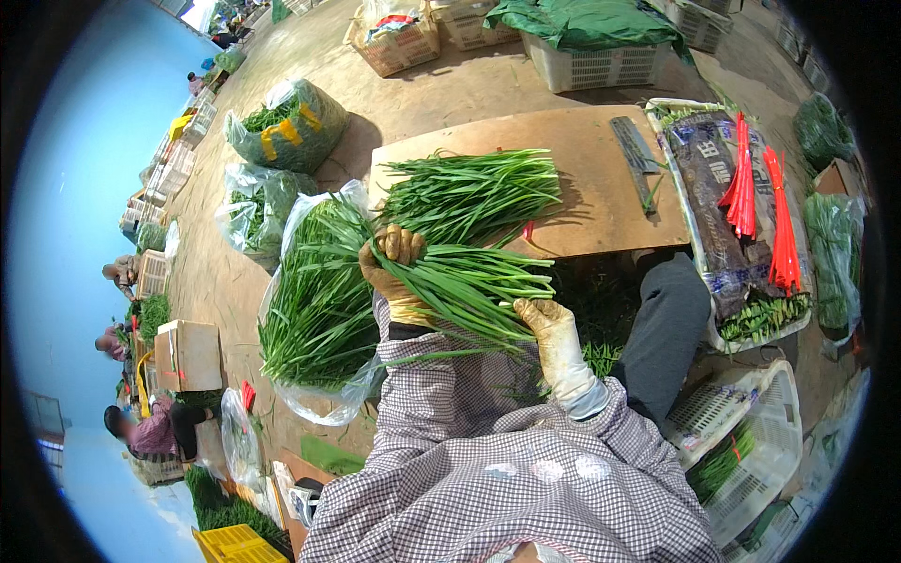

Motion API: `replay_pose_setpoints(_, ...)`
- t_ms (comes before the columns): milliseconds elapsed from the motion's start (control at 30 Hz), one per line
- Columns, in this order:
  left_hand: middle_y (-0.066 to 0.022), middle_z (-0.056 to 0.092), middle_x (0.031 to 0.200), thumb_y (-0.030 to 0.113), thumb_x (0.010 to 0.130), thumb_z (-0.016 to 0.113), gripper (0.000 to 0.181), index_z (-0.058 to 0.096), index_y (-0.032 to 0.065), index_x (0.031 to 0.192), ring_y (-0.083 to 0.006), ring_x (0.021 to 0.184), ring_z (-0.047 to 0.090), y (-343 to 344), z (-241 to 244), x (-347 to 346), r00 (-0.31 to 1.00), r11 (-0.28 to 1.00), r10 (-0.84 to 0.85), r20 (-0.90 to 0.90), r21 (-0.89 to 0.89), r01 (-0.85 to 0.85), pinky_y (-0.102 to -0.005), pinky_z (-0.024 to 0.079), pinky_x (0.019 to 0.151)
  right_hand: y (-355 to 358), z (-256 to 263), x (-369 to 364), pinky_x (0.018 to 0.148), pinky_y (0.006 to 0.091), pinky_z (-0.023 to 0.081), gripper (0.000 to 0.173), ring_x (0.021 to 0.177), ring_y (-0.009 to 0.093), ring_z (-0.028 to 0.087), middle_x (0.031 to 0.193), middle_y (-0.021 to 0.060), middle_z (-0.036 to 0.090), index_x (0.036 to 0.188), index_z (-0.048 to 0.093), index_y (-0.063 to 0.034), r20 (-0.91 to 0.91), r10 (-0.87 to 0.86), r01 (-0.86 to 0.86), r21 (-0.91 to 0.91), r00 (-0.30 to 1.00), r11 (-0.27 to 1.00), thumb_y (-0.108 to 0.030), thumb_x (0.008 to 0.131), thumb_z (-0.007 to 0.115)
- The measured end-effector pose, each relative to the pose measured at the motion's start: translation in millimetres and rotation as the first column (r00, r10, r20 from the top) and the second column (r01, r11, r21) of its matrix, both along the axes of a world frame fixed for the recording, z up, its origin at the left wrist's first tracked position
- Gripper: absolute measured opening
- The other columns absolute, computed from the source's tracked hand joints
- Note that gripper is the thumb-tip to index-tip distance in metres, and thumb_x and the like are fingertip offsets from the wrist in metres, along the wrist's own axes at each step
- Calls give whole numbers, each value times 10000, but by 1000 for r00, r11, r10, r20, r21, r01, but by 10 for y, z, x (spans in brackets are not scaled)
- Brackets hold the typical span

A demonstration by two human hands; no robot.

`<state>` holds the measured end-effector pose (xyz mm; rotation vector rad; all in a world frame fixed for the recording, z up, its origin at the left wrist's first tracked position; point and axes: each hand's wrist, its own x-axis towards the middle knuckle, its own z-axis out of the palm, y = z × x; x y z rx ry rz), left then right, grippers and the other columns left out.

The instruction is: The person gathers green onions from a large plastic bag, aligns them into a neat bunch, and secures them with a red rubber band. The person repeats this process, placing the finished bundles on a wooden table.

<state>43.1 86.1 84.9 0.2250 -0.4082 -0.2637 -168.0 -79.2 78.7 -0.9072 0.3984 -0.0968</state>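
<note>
My left hand [394, 264], in a stained glove, is closed around a bunch of garlic chives [479, 274] whose pale cut ends point right. My right hand [556, 345], gloved too, pinches at the stem ends along the bunch's lower edge. Under and left of my left hand stands a clear plastic bag [352, 405] full of loose chives [317, 302]. A pile of chives [471, 193] lies on the wooden board [591, 232] just beyond my hands. Near that pile is a small red tie [528, 230].
A large knife [637, 162] lies at the board's right end. Beside it, a crate [679, 169] carries a dark printed bag [711, 204] and red tie bundles [739, 186]. Filled bags [288, 130] stand at left. A white basket [767, 436] sits lower right; people [151, 429] work at far left.
</note>
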Motion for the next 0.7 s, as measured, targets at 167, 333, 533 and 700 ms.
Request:
replay_pose_setpoints(167, -10, 447, 610, 253, 877, 556, 249, 510, 99, 687, -123, 482, 346, -1, -29, -24, 988, 998, 56, -145, 7, -56, -297, 303, 539, -7, -54, -32, 850, 261, 506, 129, 878, 138, 647, 952, 59, 706, 1023, 668, -5, 50, -113, 91, 319, 992, 943, -85, 922, 659)
replay_pose_setpoints(333, -18, 419, 629, 257, 885, 468, 259, 461, 109, 673, -144, 517, 326, 119, -67, 39, 921, 984, 116, -371, -80, -156, -324, 292, 553, -189, -42, -161, 946, 367, 491, 453, 1032, 216, 623, 1090, 107, 652, 1078, 631, -13, 142, -10, -28, 268, 990, 963, -446, 975, 550)
replay_pose_setpoints(533, -13, 337, 692, 272, 858, 487, 228, 379, 120, 726, -171, 588, 311, 126, -113, 33, 982, 997, -11, -189, -80, -4, -352, 297, 625, -39, -7, -101, 972, 354, 485, 307, 1054, 187, 627, 1138, 103, 662, 1212, 592, -10, 10, 247, -241, 255, 969, 936, -165, 950, 627)
replay_pose_setpoints(700, -34, 359, 661, 294, 875, 455, 271, 380, 119, 682, -164, 552, 303, 124, 35, 45, 949, 982, 180, -258, -6, -188, -319, 294, 558, -16, -32, -49, 948, 319, 472, 182, 990, 189, 636, 1061, 110, 687, 1077, 625, 24, 130, -19, -26, 332, 991, 943, -99, 944, 611)
